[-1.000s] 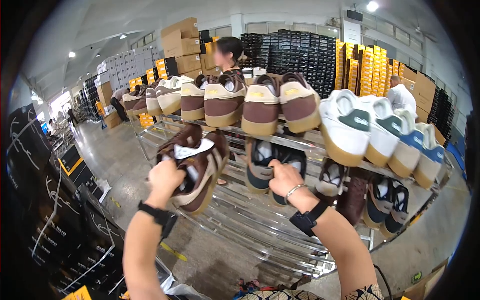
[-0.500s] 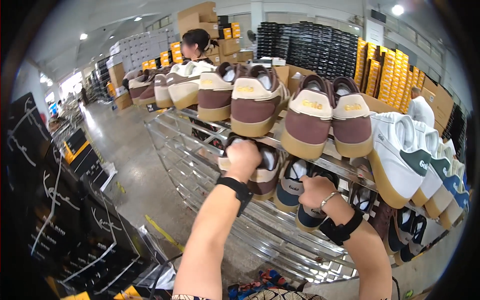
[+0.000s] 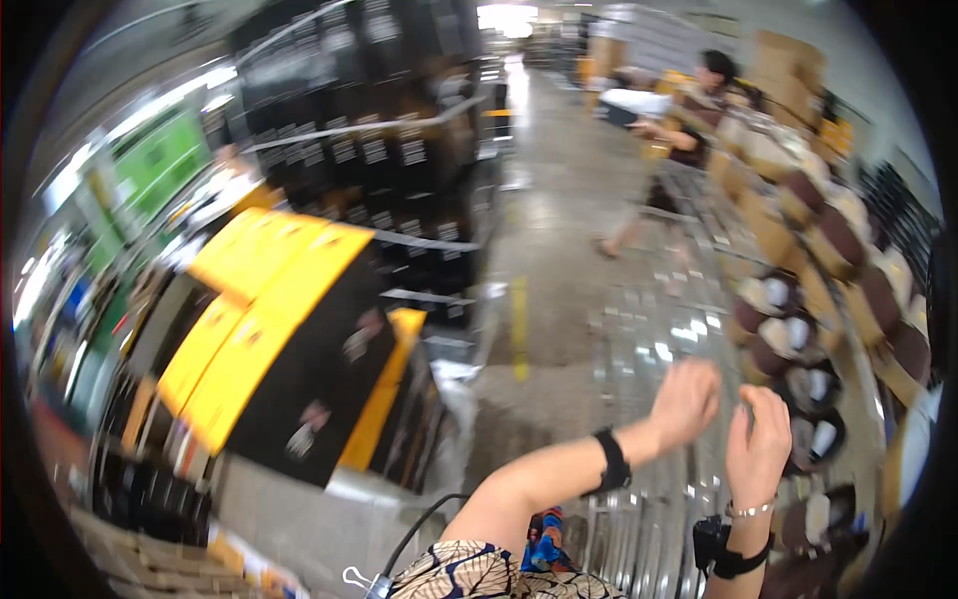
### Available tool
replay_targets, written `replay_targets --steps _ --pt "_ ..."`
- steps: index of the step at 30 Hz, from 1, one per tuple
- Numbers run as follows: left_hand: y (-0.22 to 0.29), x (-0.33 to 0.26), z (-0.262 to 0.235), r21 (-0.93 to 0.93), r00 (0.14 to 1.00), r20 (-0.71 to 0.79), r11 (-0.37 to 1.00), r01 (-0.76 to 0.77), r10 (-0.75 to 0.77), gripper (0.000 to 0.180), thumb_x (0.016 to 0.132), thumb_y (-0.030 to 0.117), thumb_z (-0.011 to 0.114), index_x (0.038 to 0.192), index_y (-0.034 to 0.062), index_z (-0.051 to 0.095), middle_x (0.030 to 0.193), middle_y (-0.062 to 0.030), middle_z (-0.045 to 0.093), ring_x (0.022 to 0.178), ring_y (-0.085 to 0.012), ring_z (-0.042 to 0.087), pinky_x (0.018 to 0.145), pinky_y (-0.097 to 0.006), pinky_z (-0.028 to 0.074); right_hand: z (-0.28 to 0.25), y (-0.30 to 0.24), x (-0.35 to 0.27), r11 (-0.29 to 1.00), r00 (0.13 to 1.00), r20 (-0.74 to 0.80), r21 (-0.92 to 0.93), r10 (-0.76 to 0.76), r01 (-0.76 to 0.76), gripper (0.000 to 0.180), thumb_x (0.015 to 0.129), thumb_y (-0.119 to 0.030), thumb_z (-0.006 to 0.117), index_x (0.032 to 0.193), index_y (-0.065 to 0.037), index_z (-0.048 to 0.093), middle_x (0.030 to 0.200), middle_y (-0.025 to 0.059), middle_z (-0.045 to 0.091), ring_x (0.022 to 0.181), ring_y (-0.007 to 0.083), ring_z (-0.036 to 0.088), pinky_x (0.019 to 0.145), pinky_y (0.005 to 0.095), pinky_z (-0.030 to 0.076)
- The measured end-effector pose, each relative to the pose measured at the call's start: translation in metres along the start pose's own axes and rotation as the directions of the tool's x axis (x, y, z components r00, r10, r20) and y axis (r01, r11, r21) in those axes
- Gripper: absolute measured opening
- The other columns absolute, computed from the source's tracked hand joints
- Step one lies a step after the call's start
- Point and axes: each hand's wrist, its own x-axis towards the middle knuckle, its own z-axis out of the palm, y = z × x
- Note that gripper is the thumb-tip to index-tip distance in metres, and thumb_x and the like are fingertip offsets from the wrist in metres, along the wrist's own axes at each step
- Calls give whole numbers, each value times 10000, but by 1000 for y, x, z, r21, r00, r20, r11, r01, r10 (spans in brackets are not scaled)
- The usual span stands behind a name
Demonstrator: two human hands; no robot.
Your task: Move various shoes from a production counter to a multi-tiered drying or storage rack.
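My left hand is over the metal rack, its fingers loosely curled and smeared by motion; no object shows in it. Beside it, my right hand is raised with the fingers bent and the thumb apart, holding nothing. Just to the right of my hands, dark sneakers with pale parts stand on the rack's lower level. Above them, a row of maroon and cream sneakers with tan soles runs along the upper level. Both hands are apart from the shoes.
Yellow-and-black shoeboxes are stacked at the left. Behind them rises a tall strapped stack of black boxes. A floor aisle with a yellow line runs ahead. A co-worker beside the rack's far end holds a box.
My view has swung left, toward the aisle and the stacked boxes. Both hands have come away from the sneakers on the lower level and are now close together over the rack.
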Motion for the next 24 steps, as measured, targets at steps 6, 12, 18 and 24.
replay_targets --steps 6,12,18,24 --pt "18 -252 -153 555 241 638 653 515 -732 268 704 201 520 898 21 562 901 -189 572 849 -350 568 705 -443 464 48 -106 -47 850 939 244 520 -244 85 167 695 -32 553 860 -26 579 889 147 580 865 312 542 767 369 424" --pt "92 -422 -345 661 -51 80 15 750 -995 246 683 209 534 803 34 658 793 -181 636 779 -302 628 666 -407 493 65 -235 -107 544 663 361 835 -656 84 155 717 -94 576 861 -43 602 804 126 610 759 297 580 688 365 465" --pt "160 -539 -445 -59 -427 -208 -425 903 -880 249 722 241 520 785 40 651 807 -166 641 758 -303 628 687 -400 496 78 -402 -180 289 117 269 930 -956 228 180 750 -166 568 912 -92 597 860 113 622 814 281 592 694 367 481" --pt "220 -637 -545 94 -325 -284 -364 927 -902 297 739 287 525 910 81 652 905 -173 619 865 -334 586 786 -390 456 83 -585 -244 210 42 210 978 -977 -13 178 770 -168 556 921 -80 593 808 132 618 755 289 600 665 361 485"
